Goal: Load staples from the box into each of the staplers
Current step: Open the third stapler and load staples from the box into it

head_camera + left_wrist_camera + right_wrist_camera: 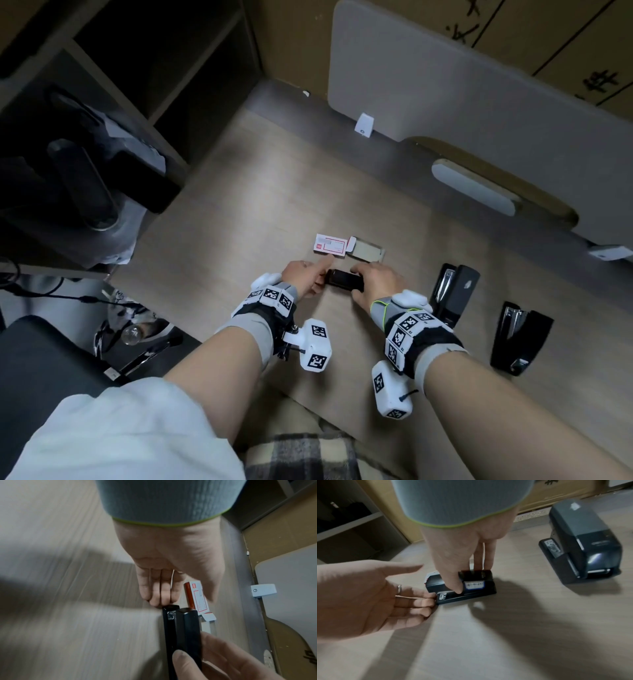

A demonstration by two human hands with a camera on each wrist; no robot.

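I am looking down on a pale wooden desk (274,192). At the centre of the head view, a small black stapler (344,280) lies on the desk between my two hands. My right hand (378,281) clamps it from above, thumb on the near side and fingers over the far side. My left hand (305,277) is flat, fingers straight and together, their tips touching the stapler's left end, gripping nothing.

Just above the stapler in the head view sits the red-and-white staple box (329,245), its flap open and its inner tray (366,249) slid out to the right. Two larger black staplers wait at the right of the frame: the nearer stapler (454,293) just beside my right wrist, the far-right stapler (520,337) further right and lower.

I judge the small stapler rigid, light and smooth-sided, likely to skid on the desk, so holding it by its long sides looks best while the other hand works the top. Staple strips will probably be brittle; I would pinch them by the edges.

I cannot see any staples in the tray, nor whether this stapler is loaded. Both wrist views are blurred, and my right hand hides the stapler's rear end.
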